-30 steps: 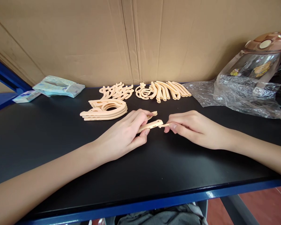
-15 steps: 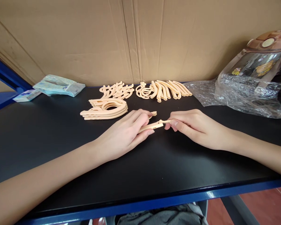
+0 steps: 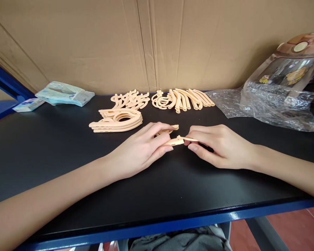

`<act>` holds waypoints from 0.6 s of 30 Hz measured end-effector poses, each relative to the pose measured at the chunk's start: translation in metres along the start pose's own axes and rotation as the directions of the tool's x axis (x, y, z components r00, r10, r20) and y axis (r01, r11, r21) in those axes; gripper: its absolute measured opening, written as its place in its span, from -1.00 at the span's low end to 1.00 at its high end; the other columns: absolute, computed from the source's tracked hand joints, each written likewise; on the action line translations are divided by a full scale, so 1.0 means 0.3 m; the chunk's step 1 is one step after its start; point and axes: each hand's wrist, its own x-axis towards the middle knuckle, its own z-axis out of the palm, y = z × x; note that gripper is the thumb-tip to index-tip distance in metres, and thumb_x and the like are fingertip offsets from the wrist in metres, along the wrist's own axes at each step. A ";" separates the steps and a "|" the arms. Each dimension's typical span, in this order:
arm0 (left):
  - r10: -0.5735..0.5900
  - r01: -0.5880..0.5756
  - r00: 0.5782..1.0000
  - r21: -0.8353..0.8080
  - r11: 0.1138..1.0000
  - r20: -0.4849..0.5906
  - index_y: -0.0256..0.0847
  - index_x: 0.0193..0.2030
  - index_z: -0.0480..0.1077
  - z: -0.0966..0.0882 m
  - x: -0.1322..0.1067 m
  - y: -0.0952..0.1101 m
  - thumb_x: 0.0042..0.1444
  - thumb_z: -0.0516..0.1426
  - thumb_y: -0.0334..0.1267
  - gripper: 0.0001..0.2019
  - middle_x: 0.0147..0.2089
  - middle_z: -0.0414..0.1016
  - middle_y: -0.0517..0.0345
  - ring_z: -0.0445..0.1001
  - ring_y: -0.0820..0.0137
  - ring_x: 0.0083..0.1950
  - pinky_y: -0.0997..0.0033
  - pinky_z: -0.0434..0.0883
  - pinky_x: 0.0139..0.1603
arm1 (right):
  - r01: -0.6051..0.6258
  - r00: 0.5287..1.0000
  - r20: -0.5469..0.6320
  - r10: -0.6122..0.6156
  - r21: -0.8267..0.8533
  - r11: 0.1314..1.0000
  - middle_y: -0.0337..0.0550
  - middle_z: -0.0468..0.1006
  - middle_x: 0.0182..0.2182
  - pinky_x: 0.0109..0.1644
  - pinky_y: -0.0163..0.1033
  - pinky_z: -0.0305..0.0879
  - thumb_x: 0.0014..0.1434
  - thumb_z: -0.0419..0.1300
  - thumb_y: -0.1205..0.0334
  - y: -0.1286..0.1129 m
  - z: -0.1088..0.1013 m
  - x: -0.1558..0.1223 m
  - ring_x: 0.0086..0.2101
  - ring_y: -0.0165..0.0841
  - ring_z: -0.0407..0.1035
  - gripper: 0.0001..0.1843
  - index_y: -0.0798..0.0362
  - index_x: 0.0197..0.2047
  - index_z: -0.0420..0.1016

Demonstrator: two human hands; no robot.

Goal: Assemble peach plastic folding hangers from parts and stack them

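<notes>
Over the middle of the black table, my left hand (image 3: pixel 142 148) grips a cream plastic folding hanger by its arm (image 3: pixel 176 142). A second part of this hanger (image 3: pixel 174 127) shows beyond the fingers; the rest is covered by the hand. A thin cream strip (image 3: pixel 191 139) meets the arm's right end. My right hand (image 3: pixel 223 145) has its bent fingers on that strip, with the thumb a little below it. Behind my left hand lies a neat stack of folded hangers (image 3: pixel 112 126).
Loose hooked pieces (image 3: pixel 131 100), curved pieces (image 3: pixel 161 101) and long hanger arms (image 3: pixel 193 99) lie along the cardboard wall (image 3: pixel 94 45). Tissue packs (image 3: pixel 65 94) sit at the left. Clear plastic wrap (image 3: pixel 272 108) and a large bottle (image 3: pixel 298 66) stand at the right.
The thin strip has swung so its free end points slightly down and right. My right thumb has come off it, and my left fingers have shifted along the hanger.
</notes>
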 end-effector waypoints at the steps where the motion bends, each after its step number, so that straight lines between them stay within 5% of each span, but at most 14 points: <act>1: 0.014 -0.014 1.000 0.000 1.000 0.010 -0.29 -0.09 0.40 0.000 0.002 0.003 0.42 -0.07 -0.22 -0.73 0.23 0.33 -0.12 0.33 0.23 0.23 0.22 0.33 0.25 | 0.037 0.999 -0.002 -0.037 -0.029 0.999 -0.20 0.40 -0.42 -0.44 -0.31 0.12 0.37 -0.03 0.24 -0.004 0.004 0.000 -0.50 -0.45 0.25 -0.75 0.12 -0.24 0.42; 4: 0.040 -0.038 0.998 -0.027 0.999 0.039 -0.27 -0.10 0.40 -0.005 0.007 0.008 0.41 -0.07 -0.24 -0.75 0.22 0.33 -0.11 0.34 0.24 0.20 0.22 0.35 0.23 | 0.071 0.997 -0.018 -0.072 -0.058 0.996 -0.19 0.42 -0.43 -0.45 -0.31 0.10 0.38 -0.03 0.23 -0.017 0.008 0.004 -0.51 -0.45 0.24 -0.71 0.12 -0.30 0.43; 18: -0.040 0.048 0.997 -0.132 0.990 0.064 -0.22 -0.12 0.39 -0.013 0.003 0.001 0.41 -0.05 -0.25 -0.79 0.23 0.31 -0.02 0.32 0.27 0.20 0.25 0.32 0.22 | -0.213 0.977 -0.005 0.214 0.070 0.975 -0.26 0.36 -0.51 -0.44 -0.33 0.05 0.35 0.08 0.06 -0.009 -0.002 0.012 -0.54 -0.50 0.18 -0.65 0.10 -0.39 0.42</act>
